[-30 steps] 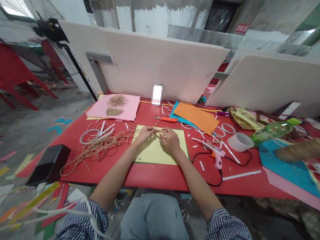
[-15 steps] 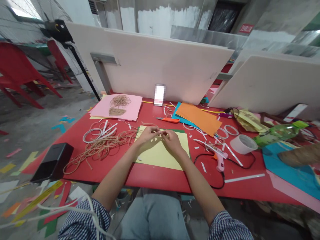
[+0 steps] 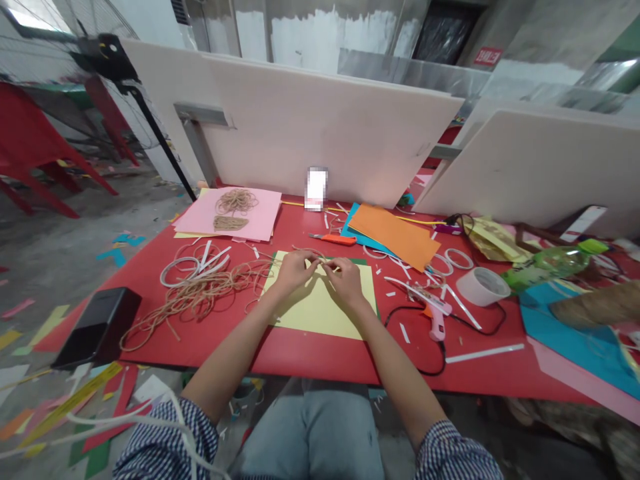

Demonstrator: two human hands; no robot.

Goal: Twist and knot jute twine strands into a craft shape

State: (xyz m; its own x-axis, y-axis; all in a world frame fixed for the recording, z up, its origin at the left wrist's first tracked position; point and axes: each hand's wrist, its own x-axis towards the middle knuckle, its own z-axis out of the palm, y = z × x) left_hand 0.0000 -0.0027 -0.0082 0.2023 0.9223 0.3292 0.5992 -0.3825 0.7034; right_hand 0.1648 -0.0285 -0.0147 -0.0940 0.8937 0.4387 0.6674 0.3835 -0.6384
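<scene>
My left hand (image 3: pixel 296 270) and my right hand (image 3: pixel 344 279) meet fingertip to fingertip above a yellow paper sheet (image 3: pixel 320 313). Both are closed in a pinch on a thin brown twine whose end shows between them. The twine runs left past my left hand toward a loose, tangled pile of twine (image 3: pixel 200 297) on the red table. Under the yellow sheet a green sheet (image 3: pixel 361 262) peeks out at the back edge. What the fingertips cover is too small to make out.
Behind my hands lie an orange cutter (image 3: pixel 339 239) and an orange sheet (image 3: pixel 395 233). At right are a pink glue gun (image 3: pixel 438 319), a tape roll (image 3: pixel 483 287) and a green bottle (image 3: pixel 555 263). Pink paper (image 3: pixel 265 213) bearing twine shapes lies back left. A black box (image 3: pixel 97 327) stands front left.
My hands stay close together over the yellow sheet, with the fingers slightly shifted on the twine. The whole view has moved a little; the table things stay put.
</scene>
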